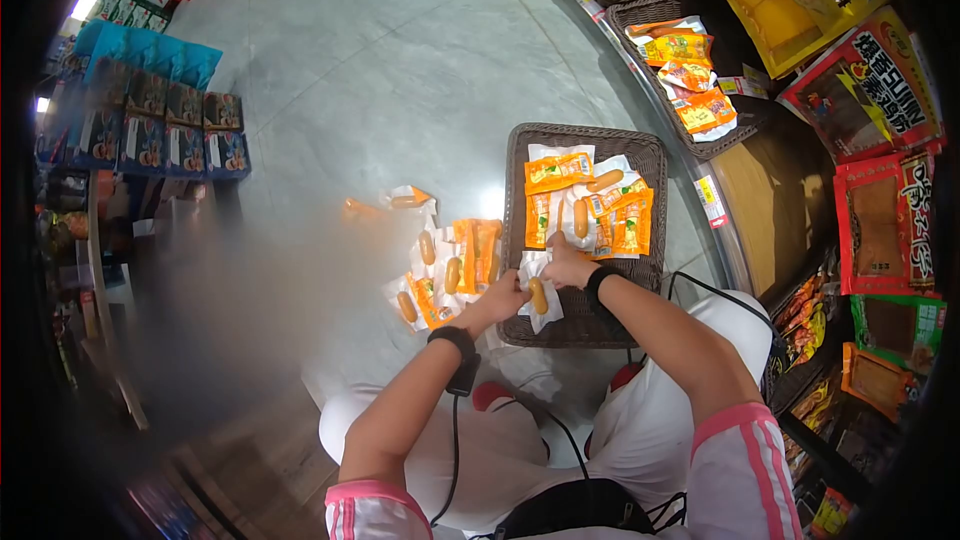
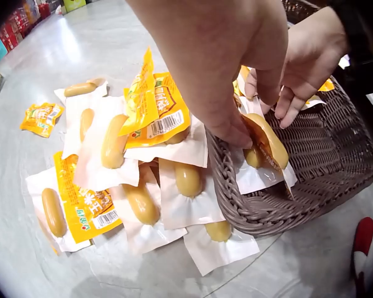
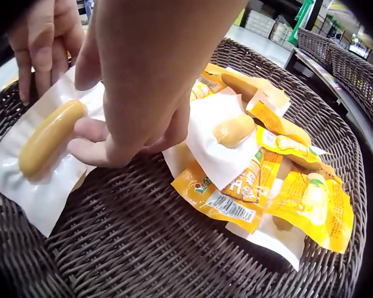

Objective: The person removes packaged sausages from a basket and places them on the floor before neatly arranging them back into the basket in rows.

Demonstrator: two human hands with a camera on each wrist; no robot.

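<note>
A sausage packet [image 1: 539, 300], its back showing a tan sausage under clear film on white, is tilted at the near-left inside of a dark wicker basket [image 1: 585, 333]. My left hand [image 1: 503, 298] comes over the basket's left rim and pinches the packet's edge. On its other side my right hand [image 1: 570, 265] has bent fingers gripping the packet's edge. In the right wrist view the left hand [image 3: 46, 46] is behind the packet [image 3: 50, 139], and the right hand [image 3: 143, 93] overlaps its right edge. More orange sausage packets [image 3: 236, 198] lie in the far part of the basket.
On the grey floor left of the basket lies a loose pile of sausage packets [image 2: 140, 205], some orange side up. Shelf baskets [image 1: 690, 75] of snacks and hanging bags [image 1: 880, 225] line the right. Blue boxes [image 1: 180, 140] stand at the left. Cables run from both wrists.
</note>
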